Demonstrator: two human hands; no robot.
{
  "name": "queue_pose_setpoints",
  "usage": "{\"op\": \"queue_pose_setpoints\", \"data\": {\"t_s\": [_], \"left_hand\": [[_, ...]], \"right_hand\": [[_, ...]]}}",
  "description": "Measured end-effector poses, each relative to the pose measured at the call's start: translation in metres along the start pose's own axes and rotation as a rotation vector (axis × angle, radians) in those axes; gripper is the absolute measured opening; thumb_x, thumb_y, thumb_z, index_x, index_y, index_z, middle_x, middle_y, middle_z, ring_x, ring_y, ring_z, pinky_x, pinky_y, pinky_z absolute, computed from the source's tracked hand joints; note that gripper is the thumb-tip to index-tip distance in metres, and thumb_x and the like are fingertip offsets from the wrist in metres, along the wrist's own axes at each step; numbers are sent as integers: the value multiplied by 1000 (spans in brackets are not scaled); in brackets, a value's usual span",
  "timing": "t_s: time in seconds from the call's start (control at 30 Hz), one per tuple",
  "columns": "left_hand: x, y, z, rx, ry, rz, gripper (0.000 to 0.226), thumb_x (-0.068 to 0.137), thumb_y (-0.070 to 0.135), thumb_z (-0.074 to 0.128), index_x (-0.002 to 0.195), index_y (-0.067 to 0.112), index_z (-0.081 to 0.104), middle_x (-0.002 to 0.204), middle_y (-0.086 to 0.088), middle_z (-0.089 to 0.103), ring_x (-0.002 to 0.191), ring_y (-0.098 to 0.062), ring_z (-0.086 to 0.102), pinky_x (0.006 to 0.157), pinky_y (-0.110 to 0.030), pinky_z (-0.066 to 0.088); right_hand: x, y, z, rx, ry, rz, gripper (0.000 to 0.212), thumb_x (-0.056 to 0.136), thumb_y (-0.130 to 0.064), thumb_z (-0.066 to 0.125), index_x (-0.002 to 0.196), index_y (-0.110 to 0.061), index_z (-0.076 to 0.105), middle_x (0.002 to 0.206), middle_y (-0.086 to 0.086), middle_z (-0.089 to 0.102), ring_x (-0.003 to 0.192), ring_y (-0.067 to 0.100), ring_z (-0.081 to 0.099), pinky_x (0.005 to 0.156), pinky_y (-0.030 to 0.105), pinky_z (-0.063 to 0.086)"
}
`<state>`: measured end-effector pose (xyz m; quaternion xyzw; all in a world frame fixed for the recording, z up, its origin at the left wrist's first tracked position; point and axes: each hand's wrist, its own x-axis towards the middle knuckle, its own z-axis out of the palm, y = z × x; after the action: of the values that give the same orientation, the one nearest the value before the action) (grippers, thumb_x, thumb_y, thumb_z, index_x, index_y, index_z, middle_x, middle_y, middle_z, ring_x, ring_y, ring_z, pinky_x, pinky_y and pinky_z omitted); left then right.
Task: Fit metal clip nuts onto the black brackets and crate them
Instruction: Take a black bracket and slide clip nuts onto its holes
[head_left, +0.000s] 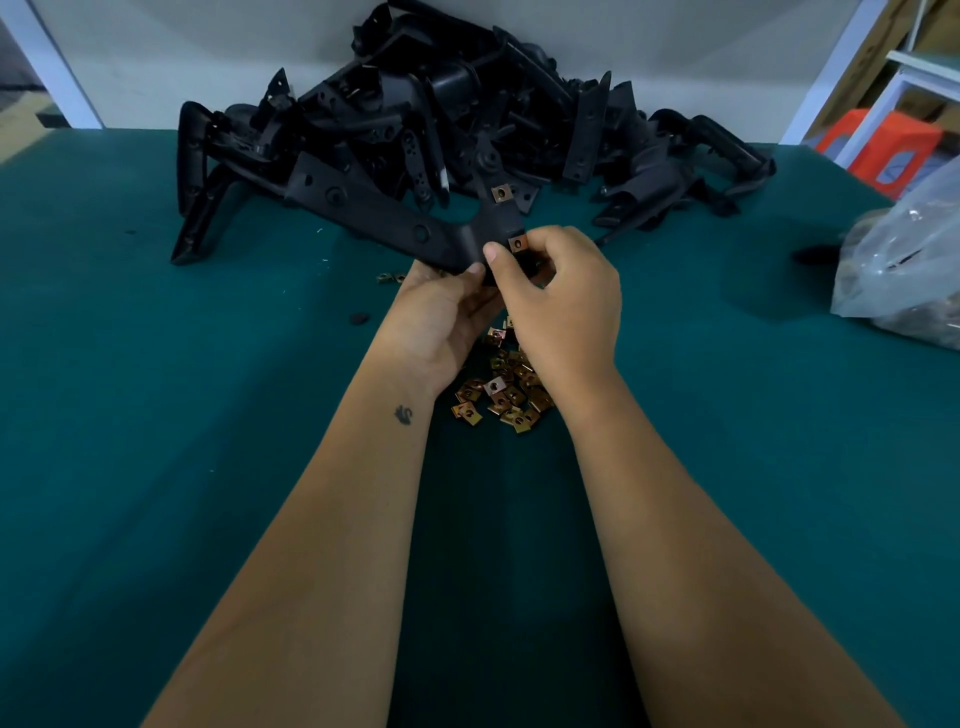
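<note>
The left hand (441, 306) is gripping one black bracket (374, 208) above the table (156, 364), and the right hand (561, 291) is pinching a second clip nut (518, 242) onto it. One nut (501, 193) is already sitting there. The big bracket pile (441, 114) and loose nuts (504, 389) are waiting; no crate is showing.

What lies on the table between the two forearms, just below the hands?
In the head view, a loose heap of metal clip nuts lies on the green table there, partly hidden under the hands holding the bracket.

Green-topped table (156, 415), pale wall (182, 62) behind; white frame post (841, 73), perhaps an orange stool (883, 150), right
</note>
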<state>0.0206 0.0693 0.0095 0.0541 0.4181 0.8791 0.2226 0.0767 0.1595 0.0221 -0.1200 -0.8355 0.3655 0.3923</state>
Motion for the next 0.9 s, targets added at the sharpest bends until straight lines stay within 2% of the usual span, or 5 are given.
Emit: {"op": "queue_pose_setpoints", "data": {"t_s": [0.13,0.3,0.4,0.63,0.9], "left_hand": [[0,1,-1,8,33,-13,22,98,-7,47,111,6,59,79,-4,75,73,-14,73,71,-32,61],[-1,3,-2,-45,92,-57,32,98,5,52,129,-6,55,102,-16,67,91,-25,65,79,-34,60],[0,4,-2,-155,117,19,33,99,20,59,128,4,56,110,-16,67,96,-28,62,86,-39,58],[0,4,-6,-21,65,111,18,101,9,51,106,21,65,97,-4,74,92,-20,71,97,-43,54],[-2,2,1,50,70,107,16,98,9,57,99,19,70,98,-5,73,96,-20,69,83,-31,58]], "right_hand": [[-1,-4,1,-5,2,-51,21,90,-31,68,87,-10,69,84,-7,63,77,12,57,68,31,46],[-3,-7,3,-47,-5,-91,23,90,-32,68,89,-9,71,83,-5,63,76,11,54,65,29,43],[-3,-6,3,-54,5,-93,24,90,-32,68,96,-9,70,89,-4,65,83,12,58,69,27,45],[0,-3,2,7,-2,-15,26,88,-37,68,106,-19,66,99,-8,62,90,5,56,73,20,45],[1,0,-3,16,62,-30,21,93,-31,63,91,-12,70,86,-4,63,78,10,56,68,31,47]]}}
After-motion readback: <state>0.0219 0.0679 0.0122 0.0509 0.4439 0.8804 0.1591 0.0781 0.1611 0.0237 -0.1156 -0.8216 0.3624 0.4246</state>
